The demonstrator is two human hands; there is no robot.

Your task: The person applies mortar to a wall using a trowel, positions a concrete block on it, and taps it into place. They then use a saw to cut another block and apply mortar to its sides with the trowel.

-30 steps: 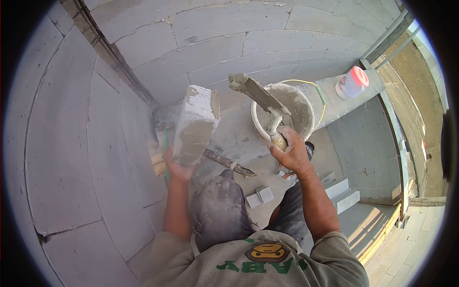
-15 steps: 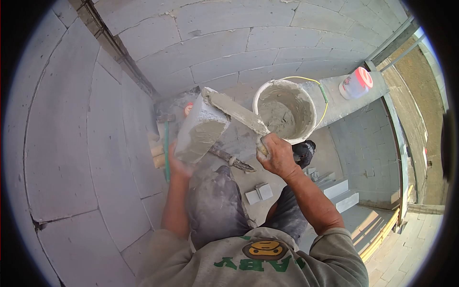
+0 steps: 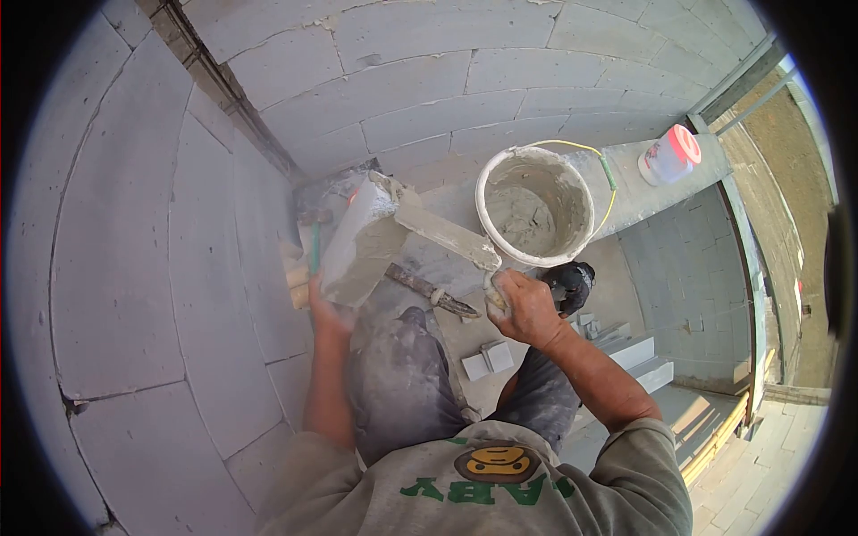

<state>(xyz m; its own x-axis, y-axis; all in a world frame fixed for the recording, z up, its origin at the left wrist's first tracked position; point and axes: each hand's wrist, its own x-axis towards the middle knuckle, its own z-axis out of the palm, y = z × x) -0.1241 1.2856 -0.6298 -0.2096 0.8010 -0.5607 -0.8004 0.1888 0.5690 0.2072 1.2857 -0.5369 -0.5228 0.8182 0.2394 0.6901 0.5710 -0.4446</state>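
My left hand holds a pale block from below and behind; wet grey mortar covers its side and top edge. In my right hand is the handle of a flat trowel, its mortar-coated blade reaching left to the block's upper edge. Just beyond my right hand stands a white bucket with grey mortar inside and a yellow wire handle with a green grip. Under the trowel a mortar-crusted tool lies between the block and my knees.
A hammer with a green handle leans near the left wall. On the ledge at the right stands a clear jar with a pink lid. Small block pieces and long pale blocks lie lower down.
The trowel blade has shifted slightly down and my right hand has moved a little lower. The block has turned and now shows more of its mortar-covered side.
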